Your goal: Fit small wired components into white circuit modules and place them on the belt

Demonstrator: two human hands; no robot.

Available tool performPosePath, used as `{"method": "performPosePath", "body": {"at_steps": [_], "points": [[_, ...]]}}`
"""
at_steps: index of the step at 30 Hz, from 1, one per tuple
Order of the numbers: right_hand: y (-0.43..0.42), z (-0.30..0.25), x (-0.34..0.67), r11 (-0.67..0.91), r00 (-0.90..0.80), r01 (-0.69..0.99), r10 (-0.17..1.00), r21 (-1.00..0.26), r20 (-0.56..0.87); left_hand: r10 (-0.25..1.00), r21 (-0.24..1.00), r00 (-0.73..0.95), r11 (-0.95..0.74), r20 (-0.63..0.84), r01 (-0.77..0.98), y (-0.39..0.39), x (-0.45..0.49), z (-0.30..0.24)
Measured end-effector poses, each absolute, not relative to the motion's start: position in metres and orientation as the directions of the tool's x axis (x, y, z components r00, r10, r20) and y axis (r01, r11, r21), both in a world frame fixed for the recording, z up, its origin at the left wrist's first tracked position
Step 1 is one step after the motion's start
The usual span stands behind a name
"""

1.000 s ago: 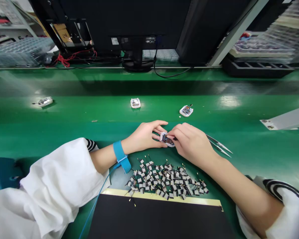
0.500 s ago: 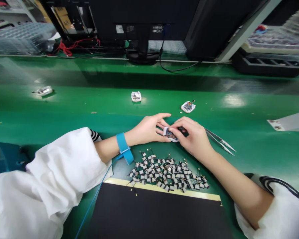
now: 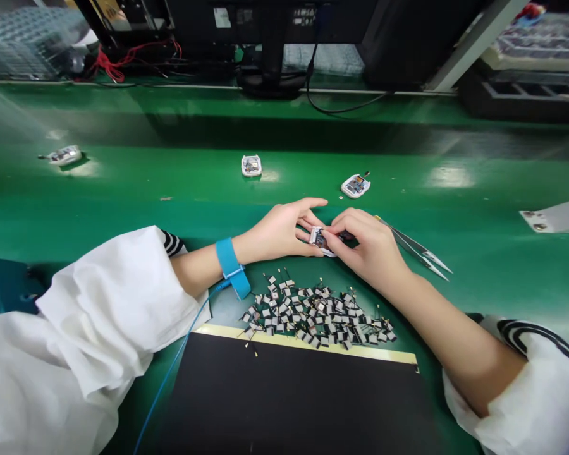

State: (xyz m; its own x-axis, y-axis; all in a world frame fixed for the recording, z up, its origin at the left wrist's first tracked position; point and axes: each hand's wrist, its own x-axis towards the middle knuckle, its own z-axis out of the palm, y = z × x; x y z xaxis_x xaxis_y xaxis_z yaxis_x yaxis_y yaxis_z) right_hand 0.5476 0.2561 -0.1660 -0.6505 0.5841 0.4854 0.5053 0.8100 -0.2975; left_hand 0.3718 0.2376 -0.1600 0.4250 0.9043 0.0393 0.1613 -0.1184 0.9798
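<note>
Both my hands hold a small white-framed electronic module (image 3: 318,240) above the green bench (image 3: 137,183), and my fingers hide part of it. My left hand (image 3: 277,232) grips its left side between thumb and fingers. My right hand (image 3: 363,246) pinches its right side, with a small dark piece showing at the fingertips. Steel tweezers (image 3: 420,253) lie just beyond my right hand. Below both hands is a loose pile of several tiny wired components (image 3: 317,319).
Several similar modules (image 3: 251,165) lie further along the bench, with another (image 3: 355,186) to the right. A blue wrist strap (image 3: 230,265) trails a cord on my left arm. A black mat (image 3: 289,404) lies in front; a monitor stand (image 3: 268,76) stands behind.
The whole scene has shifted upward in view as my head tilted. Both hands keep hold of the module, and the right-hand fingers have closed in around it slightly.
</note>
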Motion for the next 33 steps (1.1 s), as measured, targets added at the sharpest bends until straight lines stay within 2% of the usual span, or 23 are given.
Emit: {"method": "performPosePath", "body": {"at_steps": [5, 9, 17, 27, 33], "points": [[0.2523, -0.1605, 0.5556, 0.805, -0.715, 0.588, 0.563, -0.079, 0.414, 0.906, 0.980, 0.423, -0.101, 0.020, 0.170, 0.2368, 0.3726, -0.1578], [0.2519, -0.1603, 0.5529, 0.807, -0.700, 0.591, 0.511, 0.003, 0.500, 0.909, 0.973, 0.417, -0.103, 0.008, 0.205, 0.2366, 0.3719, -0.1564], [0.2523, -0.1626, 0.5467, 0.833, -0.696, 0.549, 0.500, -0.067, 0.516, 0.903, 0.968, 0.430, -0.122, 0.017, 0.217, 0.2371, 0.3705, -0.1590], [0.2580, -0.1574, 0.5485, 0.842, -0.749, 0.533, 0.514, -0.079, 0.418, 0.895, 0.973, 0.445, -0.130, 0.033, 0.191, 0.2374, 0.3707, -0.1585], [0.2562, -0.1603, 0.5494, 0.849, -0.715, 0.520, 0.491, -0.091, 0.498, 0.903, 0.975, 0.427, -0.124, 0.035, 0.183, 0.2388, 0.3713, -0.1608]]}}
